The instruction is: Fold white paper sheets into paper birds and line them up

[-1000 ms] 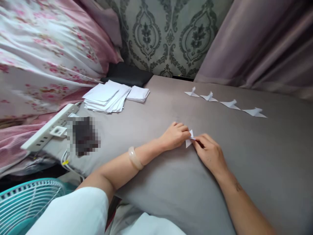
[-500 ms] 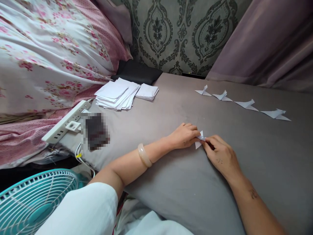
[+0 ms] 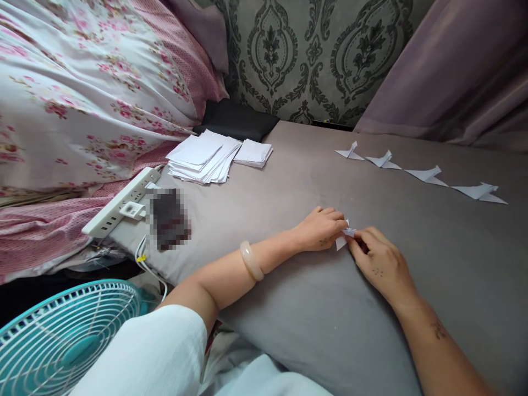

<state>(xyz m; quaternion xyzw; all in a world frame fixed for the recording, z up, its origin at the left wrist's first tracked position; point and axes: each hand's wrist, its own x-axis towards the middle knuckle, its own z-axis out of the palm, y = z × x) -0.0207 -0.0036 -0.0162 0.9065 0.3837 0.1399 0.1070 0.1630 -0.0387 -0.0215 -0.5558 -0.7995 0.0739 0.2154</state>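
so, hands: the left hand [image 3: 320, 230] and the right hand [image 3: 377, 263] meet over a small folded paper [image 3: 341, 240], each pinching it with the fingertips; most of the paper is hidden under the fingers.
paper's place: on the grey cushion [image 3: 289, 181], near its front slope, just between the two hands.
soft ground: the cushion gives under pressure, so a crease pressed here may come out crooked or weak.
small piece: with so little paper showing, a fingertip slip could tear a corner or undo a fold.
slope: if both hands let go, the light paper might slide toward the front edge.
fan: the teal fan [image 3: 66, 335] sits low at the left; whether it is running i cannot tell, but a draught could scatter the four finished paper shapes [image 3: 424, 174] lined up further back, or the stack of sheets [image 3: 204, 158].
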